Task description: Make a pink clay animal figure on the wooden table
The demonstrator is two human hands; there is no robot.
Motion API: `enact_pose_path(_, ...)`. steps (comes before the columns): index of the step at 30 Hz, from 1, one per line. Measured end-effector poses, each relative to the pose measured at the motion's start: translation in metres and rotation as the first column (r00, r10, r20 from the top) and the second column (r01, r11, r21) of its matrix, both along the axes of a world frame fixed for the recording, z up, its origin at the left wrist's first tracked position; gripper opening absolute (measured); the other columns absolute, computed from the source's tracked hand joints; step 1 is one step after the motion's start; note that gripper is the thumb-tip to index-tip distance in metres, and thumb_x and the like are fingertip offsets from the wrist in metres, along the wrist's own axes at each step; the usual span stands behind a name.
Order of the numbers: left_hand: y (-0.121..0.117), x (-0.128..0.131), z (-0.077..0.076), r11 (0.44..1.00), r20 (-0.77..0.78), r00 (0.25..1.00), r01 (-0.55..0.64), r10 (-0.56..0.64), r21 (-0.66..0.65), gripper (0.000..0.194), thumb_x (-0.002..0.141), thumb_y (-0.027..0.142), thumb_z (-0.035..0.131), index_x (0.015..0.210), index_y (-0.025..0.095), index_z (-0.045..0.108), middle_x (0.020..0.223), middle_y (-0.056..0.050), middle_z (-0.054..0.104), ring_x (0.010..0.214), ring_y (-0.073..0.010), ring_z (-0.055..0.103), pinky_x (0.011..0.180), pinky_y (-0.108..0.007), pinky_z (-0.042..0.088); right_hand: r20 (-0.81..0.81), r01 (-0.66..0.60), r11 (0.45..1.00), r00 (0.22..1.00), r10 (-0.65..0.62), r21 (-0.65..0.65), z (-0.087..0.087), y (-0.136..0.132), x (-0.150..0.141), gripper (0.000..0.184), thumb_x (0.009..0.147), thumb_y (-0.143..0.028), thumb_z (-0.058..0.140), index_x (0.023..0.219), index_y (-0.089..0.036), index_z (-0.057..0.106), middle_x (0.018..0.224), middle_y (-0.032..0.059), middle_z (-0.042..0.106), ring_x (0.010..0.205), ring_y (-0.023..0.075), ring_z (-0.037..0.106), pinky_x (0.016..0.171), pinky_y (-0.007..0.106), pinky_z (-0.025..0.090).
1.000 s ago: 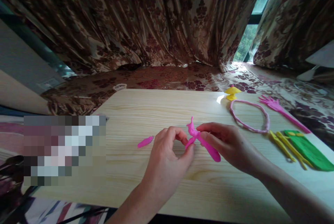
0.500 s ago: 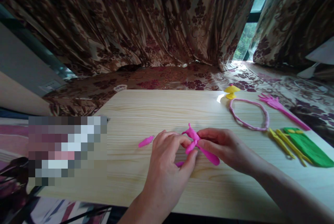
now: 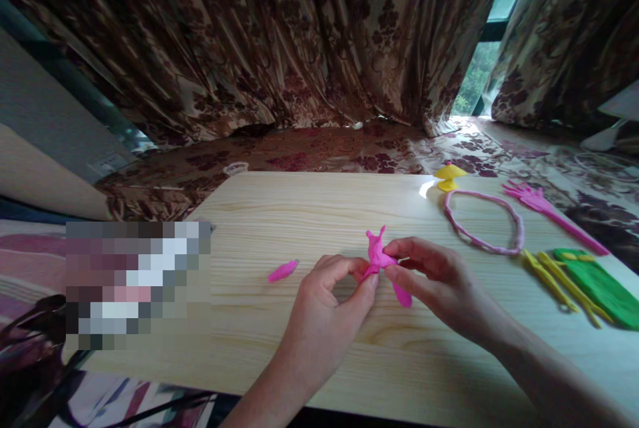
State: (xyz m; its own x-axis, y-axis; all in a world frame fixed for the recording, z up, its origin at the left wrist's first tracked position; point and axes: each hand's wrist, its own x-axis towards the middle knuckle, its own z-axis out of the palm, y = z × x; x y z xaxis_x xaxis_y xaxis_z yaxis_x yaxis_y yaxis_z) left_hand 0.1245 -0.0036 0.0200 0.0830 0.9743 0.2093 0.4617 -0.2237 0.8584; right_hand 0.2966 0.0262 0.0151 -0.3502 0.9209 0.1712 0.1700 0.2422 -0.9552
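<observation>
A bright pink modelling clay piece (image 3: 377, 251), with two small points at its top like a dress bodice, stands up between my hands over the table. My left hand (image 3: 327, 305) pinches its lower left side between thumb and index finger. From the right, my right hand (image 3: 434, 275) pinches its other side near the middle. A pink flap (image 3: 402, 295) of the clay hangs below my right fingertips. Left of my left hand lies a small pink clay strip (image 3: 283, 271) with a greyish tip.
On the wooden table (image 3: 299, 208), a yellow lamp-shaped piece (image 3: 449, 176), a pale pink twisted ring (image 3: 449, 218), a pink arm with fingers (image 3: 554, 212), thin yellow strips (image 3: 552, 281) and a green slab (image 3: 602, 291) lie at right. A pixelated patch covers the left edge.
The pink clay piece has turned more upright, its points now facing up. My left fingers have closed in on its lower side. The view has shifted slightly left.
</observation>
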Motion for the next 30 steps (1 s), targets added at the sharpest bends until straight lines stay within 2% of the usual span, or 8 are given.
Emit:
enact_pose_path(7,0.003,0.005,0.0,0.999,0.001,0.999,-0.047,0.046,0.024,0.005,0.081,0.018,0.058,0.079,0.019,0.063,0.08,0.001,0.065,0.081,-0.0146,0.061,0.078,-0.027,0.042,-0.051,-0.02,0.999,0.998,0.021,0.025,-0.005,0.001,0.001,0.011,0.085,-0.024,0.062,0.096,-0.024,0.064,0.089,-0.0007,0.064,0.081,0.0127,0.059,0.07,0.024,0.048)
enact_pose_path(10,0.002,0.006,0.0,0.998,0.002,0.998,-0.059,0.059,0.037,0.006,0.08,0.015,0.057,0.08,0.019,0.063,0.08,0.002,0.065,0.08,-0.0139,0.061,0.077,-0.026,0.042,-0.068,-0.039,0.999,0.997,0.036,-0.031,-0.003,0.0,0.002,0.012,0.086,-0.026,0.06,0.098,-0.024,0.064,0.088,-0.0007,0.064,0.082,0.0132,0.059,0.071,0.025,0.048)
enact_pose_path(13,0.002,0.005,0.0,0.997,0.009,0.998,-0.064,0.064,0.052,0.007,0.08,0.015,0.058,0.079,0.019,0.062,0.079,0.003,0.065,0.079,-0.0135,0.061,0.076,-0.025,0.042,-0.075,-0.047,0.995,0.996,0.041,-0.085,-0.002,0.0,0.002,0.013,0.087,-0.028,0.059,0.098,-0.023,0.064,0.085,-0.0004,0.063,0.078,0.0128,0.058,0.066,0.024,0.047)
enact_pose_path(21,0.003,0.005,-0.003,0.998,0.026,0.999,-0.021,0.02,0.055,0.009,0.079,0.014,0.059,0.085,0.018,0.064,0.084,0.0,0.066,0.085,-0.0158,0.061,0.08,-0.028,0.044,-0.13,-0.049,0.992,0.991,0.034,-0.113,-0.005,-0.001,0.001,0.011,0.085,-0.029,0.062,0.093,-0.022,0.064,0.087,0.0,0.064,0.077,0.0132,0.059,0.065,0.025,0.047)
enact_pose_path(26,-0.001,0.002,0.003,0.992,0.085,0.996,-0.027,0.016,0.127,0.017,0.079,0.016,0.062,0.096,0.02,0.064,0.1,-0.002,0.064,0.098,-0.0162,0.058,0.09,-0.029,0.042,-0.207,-0.092,0.983,0.977,0.058,-0.158,-0.005,-0.001,0.001,0.01,0.085,-0.027,0.063,0.094,-0.022,0.063,0.088,-0.0001,0.062,0.076,0.0118,0.059,0.068,0.025,0.047)
enact_pose_path(30,0.0,-0.002,0.01,0.982,0.101,0.995,-0.046,0.028,0.182,0.015,0.082,0.016,0.059,0.095,0.02,0.066,0.098,-0.002,0.063,0.097,-0.0162,0.058,0.089,-0.031,0.043,-0.214,-0.094,0.984,0.975,0.06,-0.152,-0.005,-0.001,0.0,0.01,0.085,-0.026,0.062,0.094,-0.022,0.063,0.089,-0.0003,0.062,0.075,0.0104,0.058,0.068,0.024,0.047)
